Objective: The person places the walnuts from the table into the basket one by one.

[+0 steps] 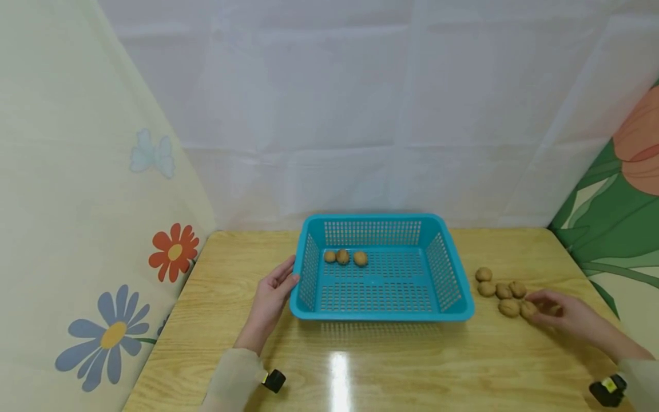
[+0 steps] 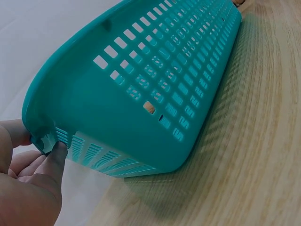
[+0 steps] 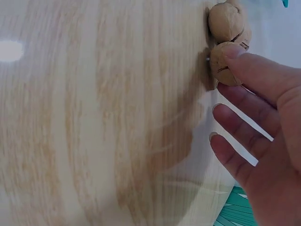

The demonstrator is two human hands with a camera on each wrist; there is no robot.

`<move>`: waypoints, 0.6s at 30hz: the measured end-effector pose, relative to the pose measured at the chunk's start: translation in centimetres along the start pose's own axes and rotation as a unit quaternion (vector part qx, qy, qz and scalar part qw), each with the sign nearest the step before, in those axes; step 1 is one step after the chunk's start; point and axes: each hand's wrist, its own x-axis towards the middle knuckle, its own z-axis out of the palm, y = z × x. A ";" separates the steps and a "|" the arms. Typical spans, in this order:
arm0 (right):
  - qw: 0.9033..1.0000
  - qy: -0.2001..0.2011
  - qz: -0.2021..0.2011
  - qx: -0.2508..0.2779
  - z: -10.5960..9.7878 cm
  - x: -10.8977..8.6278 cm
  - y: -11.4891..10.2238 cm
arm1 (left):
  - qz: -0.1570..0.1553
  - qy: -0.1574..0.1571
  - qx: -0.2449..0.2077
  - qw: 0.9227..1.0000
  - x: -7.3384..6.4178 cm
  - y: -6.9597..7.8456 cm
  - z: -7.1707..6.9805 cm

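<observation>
A blue plastic basket (image 1: 381, 316) with perforated walls stands on the table, and three walnuts (image 1: 360, 258) lie inside it near the back left. My left hand (image 1: 270, 297) grips its left rim; in the left wrist view the thumb and fingers (image 2: 57, 157) pinch the edge at a corner. Right of the basket sits a cluster of several walnuts (image 1: 509, 308). At the cluster's right side my right hand (image 1: 571, 316) pinches one walnut (image 3: 221, 61) between thumb and index finger, the other fingers spread loosely. That walnut touches another walnut (image 3: 225, 22) beside it.
The wooden table (image 1: 412, 366) meets a white cloth backdrop (image 1: 309, 114) behind the basket. Flower-patterned cloths hang on the left (image 1: 110, 335) and right sides. Dark devices (image 1: 274, 380) are worn at both wrists.
</observation>
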 end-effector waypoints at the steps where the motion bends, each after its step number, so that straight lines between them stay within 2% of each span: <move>1: 1.000 0.000 -0.003 0.003 0.0 0.0 -0.1 | -0.001 0.000 -0.001 1.000 0.0 0.0 0.0; 10: 0.999 0.024 -0.043 0.021 -0.5 0.3 -0.7 | -0.009 -0.006 -0.014 1.000 0.0 -0.1 -0.1; 18: 1.000 0.014 0.002 0.008 -1.6 1.2 -3.4 | -0.005 -0.008 -0.022 1.000 0.0 0.0 0.0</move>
